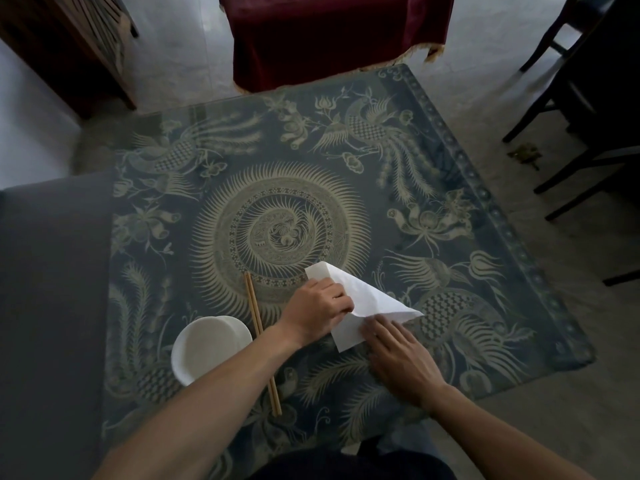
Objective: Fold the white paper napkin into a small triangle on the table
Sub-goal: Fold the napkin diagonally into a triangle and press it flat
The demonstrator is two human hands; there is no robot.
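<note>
- My right hand (pixel 401 358) lies flat, fingers straight, pressing the near edge of the napkin (pixel 363 303) on the counter (pixel 519 258); if it slides, I think the crease will skew.
- My left hand (pixel 315 310) pinches a raised flap; pulling hard could tear the thin paper or spoil the triangle.
- My left forearm passes over the chopsticks (pixel 254 306) and beside the bowl (pixel 207 348); a sweep could knock them.

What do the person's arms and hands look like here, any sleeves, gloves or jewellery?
Both forearms are bare as far as the frame shows, with no sleeves in view. The left hand and right hand wear no gloves. No watch, bracelet or ring shows on either wrist or on the visible fingers. Dark clothing shows at the bottom edge.
</note>
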